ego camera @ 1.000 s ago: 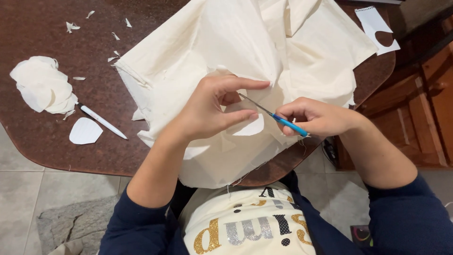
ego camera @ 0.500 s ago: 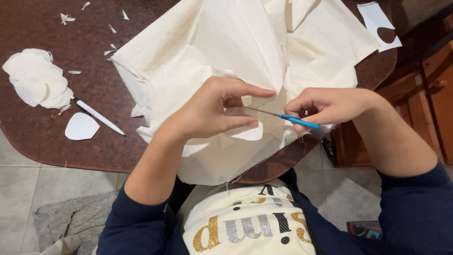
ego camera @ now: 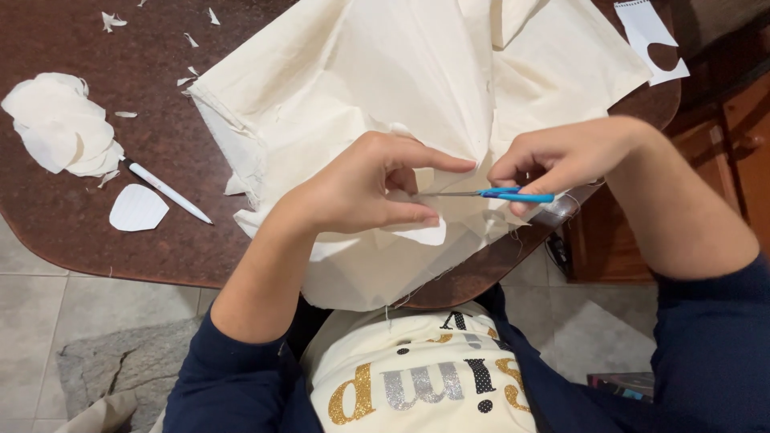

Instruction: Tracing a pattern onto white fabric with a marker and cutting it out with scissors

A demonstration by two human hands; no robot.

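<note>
Here, 1 cream cloth [ego camera: 377, 88], 1 blue-handled scissors [ego camera: 513, 194] in right hand [ego camera: 561, 160], 1 pen [ego camera: 167, 191]

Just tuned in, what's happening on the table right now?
A person is cutting cream fabric spread over a dark brown table. The left hand pinches the cloth at the cut, while the right hand works blue-handled scissors into it. Off to the left lie a pile of cut pieces, a single paper shape and a white pen.
</note>
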